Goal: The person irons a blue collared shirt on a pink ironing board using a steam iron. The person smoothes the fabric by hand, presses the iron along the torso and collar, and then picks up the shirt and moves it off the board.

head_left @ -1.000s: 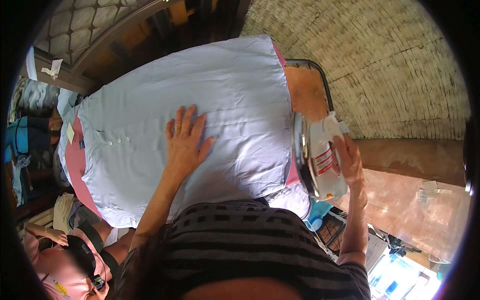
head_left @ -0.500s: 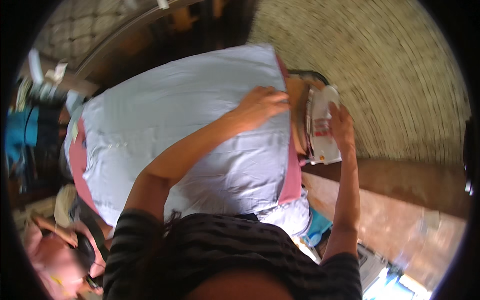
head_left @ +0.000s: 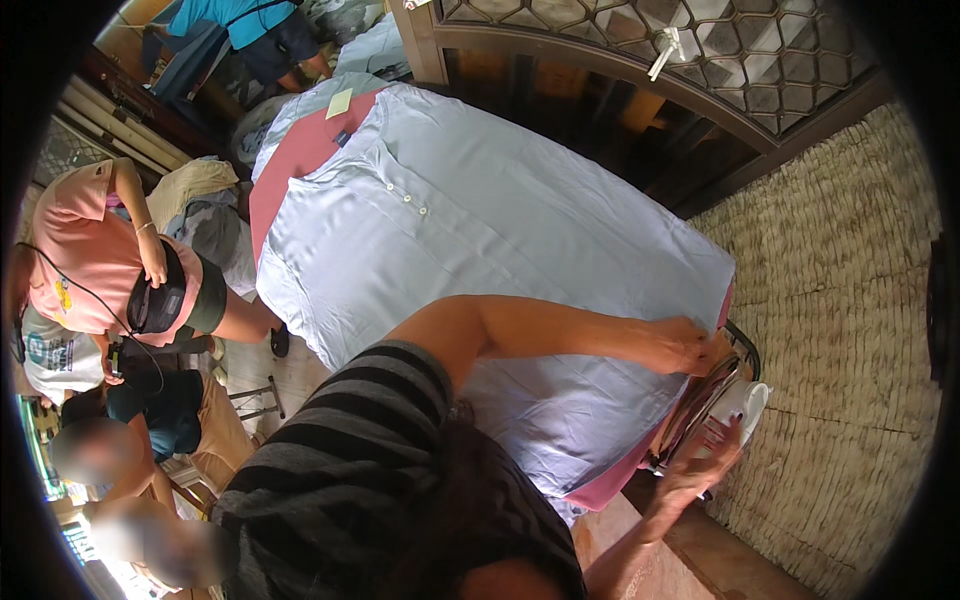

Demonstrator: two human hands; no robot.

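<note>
A light blue shirt with a short row of buttons lies spread over a board with a dark pink cover. At the shirt's hem, by the board's right end, my left hand has its fingers curled in at the cloth's edge. Just beyond that edge is a white object with red markings, lying against brown layers on the board's black metal end frame. My right hand rests over this object with its fingers apart; its kind is not clear.
A person in a pink top stands at the left, with other people below. Someone in blue is at the far left, near heaped cloth. A lattice gate borders the far side; a rough stone-like wall borders the right.
The view has turned, so the board now slants down to the right and more of the room's left shows. My left hand has reached the hem; my right hand stays at the white object.
</note>
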